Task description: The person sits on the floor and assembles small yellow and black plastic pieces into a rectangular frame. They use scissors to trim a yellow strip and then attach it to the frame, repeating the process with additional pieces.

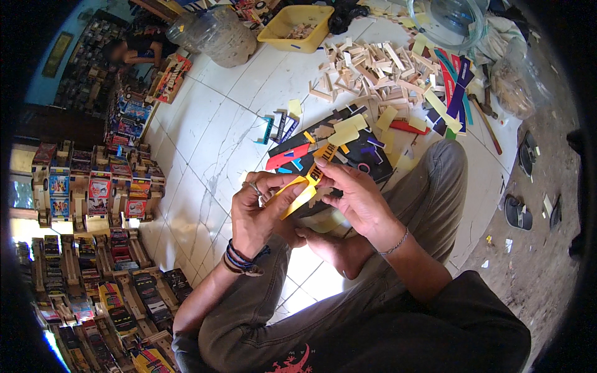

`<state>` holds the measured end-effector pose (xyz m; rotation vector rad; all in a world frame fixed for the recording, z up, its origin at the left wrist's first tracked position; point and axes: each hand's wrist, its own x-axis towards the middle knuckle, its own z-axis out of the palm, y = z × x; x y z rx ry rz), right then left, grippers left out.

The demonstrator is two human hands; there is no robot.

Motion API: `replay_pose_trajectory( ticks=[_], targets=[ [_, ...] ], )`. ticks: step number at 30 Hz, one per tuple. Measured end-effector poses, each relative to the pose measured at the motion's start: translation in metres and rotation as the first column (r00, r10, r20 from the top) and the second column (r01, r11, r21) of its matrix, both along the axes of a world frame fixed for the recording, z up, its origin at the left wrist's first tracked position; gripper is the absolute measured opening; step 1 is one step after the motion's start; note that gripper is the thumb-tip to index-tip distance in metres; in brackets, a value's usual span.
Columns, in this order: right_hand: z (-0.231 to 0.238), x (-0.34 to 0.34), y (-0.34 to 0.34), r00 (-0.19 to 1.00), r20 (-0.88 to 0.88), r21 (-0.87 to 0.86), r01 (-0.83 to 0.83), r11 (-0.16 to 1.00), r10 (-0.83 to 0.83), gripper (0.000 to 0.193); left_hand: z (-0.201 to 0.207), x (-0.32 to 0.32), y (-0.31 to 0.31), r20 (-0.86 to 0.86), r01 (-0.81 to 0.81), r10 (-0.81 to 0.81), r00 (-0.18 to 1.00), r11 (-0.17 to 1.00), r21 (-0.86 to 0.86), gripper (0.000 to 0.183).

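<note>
A long yellow sticker strip (301, 198) with dark lettering at its far end is held between my two hands, over a dark board. My left hand (255, 202), a ring on one finger, pinches the nearer part of the strip. With thumb and fingertips my right hand (357, 193) grips it near the lettered end. Under the strip lies the dark board (379, 163), scattered with pale yellow paper pieces (347, 132) and coloured scraps. A red strip (287, 156) rests on the board's left side. Small blue and teal printed strips (283, 126) lie on the tiles just beyond.
A heap of small wooden pieces (373, 71) spreads beyond the board, beside red and blue strips (457, 81). A hammer (487, 105) lies to the right. Farther back stands a yellow basin (296, 31). Rows of wooden toy trucks (99, 186) line the left; another person (146, 50) sits behind.
</note>
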<state>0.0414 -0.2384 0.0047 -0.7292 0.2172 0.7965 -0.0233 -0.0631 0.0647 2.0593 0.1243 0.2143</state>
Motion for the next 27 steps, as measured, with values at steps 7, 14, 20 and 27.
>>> replay_pose_trajectory(
  ticks=[7,14,20,27],
  targets=[
    [0.001,-0.001,0.000,1.000,0.000,-0.011,0.001,1.000,-0.001,0.038,0.002,-0.001,0.000,-0.022,-0.003,0.003,1.000,1.000,-0.001,0.022],
    [0.002,-0.001,0.000,1.000,0.003,-0.018,0.000,1.000,0.000,0.039,-0.001,0.000,0.002,-0.045,-0.012,0.011,0.999,1.000,-0.029,0.023],
    [0.001,0.000,0.000,1.000,0.007,-0.022,-0.006,1.000,0.007,0.038,-0.003,-0.001,0.002,-0.054,-0.027,0.025,0.998,0.999,-0.026,0.024],
    [0.002,-0.001,0.000,1.000,0.014,-0.015,0.001,1.000,-0.001,0.037,-0.010,0.000,0.002,-0.048,-0.053,0.051,0.998,0.998,-0.028,0.025]
  ],
)
